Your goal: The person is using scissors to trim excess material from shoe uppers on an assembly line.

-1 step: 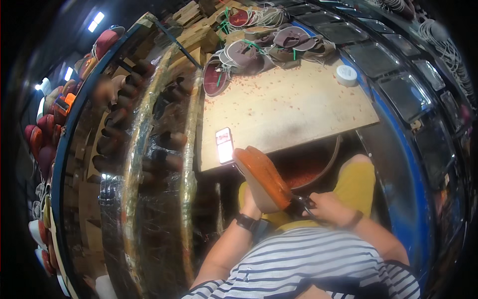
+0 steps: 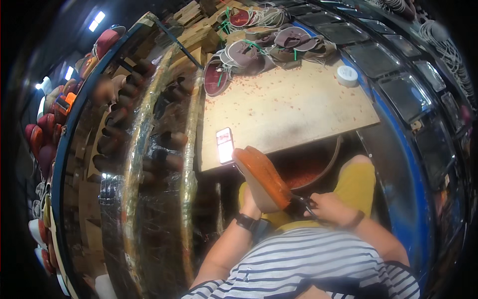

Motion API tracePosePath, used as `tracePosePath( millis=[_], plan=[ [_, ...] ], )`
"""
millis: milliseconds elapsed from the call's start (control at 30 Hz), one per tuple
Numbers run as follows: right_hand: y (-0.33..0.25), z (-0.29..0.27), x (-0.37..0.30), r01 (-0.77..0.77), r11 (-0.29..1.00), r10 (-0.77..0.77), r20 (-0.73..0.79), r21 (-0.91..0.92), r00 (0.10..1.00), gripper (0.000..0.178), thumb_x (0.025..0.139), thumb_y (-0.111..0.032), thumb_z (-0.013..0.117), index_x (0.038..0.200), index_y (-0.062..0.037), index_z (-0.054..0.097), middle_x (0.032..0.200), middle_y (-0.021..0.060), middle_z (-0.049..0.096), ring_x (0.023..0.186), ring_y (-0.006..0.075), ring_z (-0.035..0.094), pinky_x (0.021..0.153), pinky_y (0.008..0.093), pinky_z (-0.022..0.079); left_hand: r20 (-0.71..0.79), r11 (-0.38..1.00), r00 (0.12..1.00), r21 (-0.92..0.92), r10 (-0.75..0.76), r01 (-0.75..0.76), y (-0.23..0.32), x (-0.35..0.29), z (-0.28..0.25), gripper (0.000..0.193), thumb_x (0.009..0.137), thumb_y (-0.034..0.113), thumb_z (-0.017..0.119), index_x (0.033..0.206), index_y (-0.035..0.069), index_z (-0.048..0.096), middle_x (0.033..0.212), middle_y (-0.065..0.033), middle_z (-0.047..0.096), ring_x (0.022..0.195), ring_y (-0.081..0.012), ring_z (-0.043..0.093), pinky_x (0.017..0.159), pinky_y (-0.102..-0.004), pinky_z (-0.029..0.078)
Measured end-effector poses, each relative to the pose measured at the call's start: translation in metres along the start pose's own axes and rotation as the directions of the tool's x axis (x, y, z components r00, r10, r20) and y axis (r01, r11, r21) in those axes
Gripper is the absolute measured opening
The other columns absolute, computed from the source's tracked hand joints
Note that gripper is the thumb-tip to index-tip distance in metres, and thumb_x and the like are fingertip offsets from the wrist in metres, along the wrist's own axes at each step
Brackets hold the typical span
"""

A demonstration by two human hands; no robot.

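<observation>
An orange-soled shoe (image 2: 264,177) is tilted up over my lap, sole uppermost, with a pale upper along its left side. My left hand (image 2: 250,205) is closed on the shoe from behind and below; the shoe hides most of its fingers. Dark-handled scissors (image 2: 304,202) are in my right hand (image 2: 331,209), whose fingers wrap round the handles. Their blades point left at the lower end of the orange sole, at or very near its edge.
A wooden board (image 2: 294,109) ahead bears orange scraps, a lit phone (image 2: 225,145), a white round tub (image 2: 347,76) and several laced shoes (image 2: 244,55). Beneath it sits a round container (image 2: 303,177) of orange scraps. Plastic-wrapped racks (image 2: 144,124) stand left, a blue-edged metal frame (image 2: 398,144) right.
</observation>
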State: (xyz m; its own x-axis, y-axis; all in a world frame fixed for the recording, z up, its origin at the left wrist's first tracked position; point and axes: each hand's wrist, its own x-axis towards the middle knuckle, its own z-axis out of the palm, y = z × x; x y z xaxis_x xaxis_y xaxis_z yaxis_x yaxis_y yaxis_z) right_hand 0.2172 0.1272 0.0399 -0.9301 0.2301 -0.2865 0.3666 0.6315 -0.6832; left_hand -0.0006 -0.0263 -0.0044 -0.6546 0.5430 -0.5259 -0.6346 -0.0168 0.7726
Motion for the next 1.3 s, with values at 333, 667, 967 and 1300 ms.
tracePosePath(
  millis=[333, 667, 967, 1300],
  plan=[
    [0.015, 0.009, 0.001, 0.024, 1.0, -0.023, -0.121, 0.004, 0.992, 0.051, 0.077, -0.052, 0.071, 0.083, -0.0023, 0.062, 0.076, 0.0178, 0.066, 0.072, 0.0389, 0.065, 0.067, 0.0454, 0.051, -0.027, 0.987, 1.0, 0.159, 0.011, -0.007, 0.015, 0.0, 0.02, 0.026, 0.099, 0.017, 0.046, 0.11, -0.001, 0.061, 0.098, -0.0095, 0.067, 0.085, -0.0185, 0.066, 0.072, -0.0309, 0.053],
    [0.09, 0.012, -0.025, -0.247, 0.968, 0.225, -0.549, 0.035, 0.805, 0.041, 0.071, -0.039, 0.08, 0.077, -0.0046, 0.059, 0.07, 0.0142, 0.064, 0.066, 0.0361, 0.063, 0.061, 0.0428, 0.048, 0.426, 0.044, 0.822, 0.879, 0.377, -0.476, -0.015, 0.004, 0.047, 0.022, 0.085, 0.02, 0.063, 0.094, 0.001, 0.067, 0.09, -0.0228, 0.066, 0.086, -0.0424, 0.063, 0.073, -0.0453, 0.052],
    [0.116, -0.006, -0.026, -0.442, 0.886, 0.233, -0.686, -0.143, 0.689, 0.04, 0.072, -0.035, 0.08, 0.082, -0.003, 0.059, 0.074, 0.0153, 0.066, 0.071, 0.0371, 0.065, 0.064, 0.0456, 0.048, 0.735, -0.285, 0.624, 0.678, 0.265, -0.678, 0.014, -0.003, 0.036, 0.044, 0.078, 0.047, 0.071, 0.069, 0.006, 0.06, 0.069, -0.0132, 0.058, 0.067, -0.0339, 0.06, 0.062, -0.0443, 0.048],
    [0.11, -0.003, -0.013, -0.479, 0.858, 0.253, -0.66, -0.184, 0.707, 0.041, 0.072, -0.038, 0.079, 0.084, -0.0038, 0.059, 0.075, 0.0161, 0.066, 0.071, 0.0357, 0.065, 0.067, 0.0451, 0.049, 0.276, -0.377, 0.499, 0.919, 0.822, 0.113, 0.296, 0.118, -0.042, 0.026, 0.076, 0.029, 0.076, 0.083, 0.005, 0.068, 0.082, -0.0163, 0.066, 0.081, -0.0339, 0.065, 0.075, -0.0442, 0.05]
  ],
)
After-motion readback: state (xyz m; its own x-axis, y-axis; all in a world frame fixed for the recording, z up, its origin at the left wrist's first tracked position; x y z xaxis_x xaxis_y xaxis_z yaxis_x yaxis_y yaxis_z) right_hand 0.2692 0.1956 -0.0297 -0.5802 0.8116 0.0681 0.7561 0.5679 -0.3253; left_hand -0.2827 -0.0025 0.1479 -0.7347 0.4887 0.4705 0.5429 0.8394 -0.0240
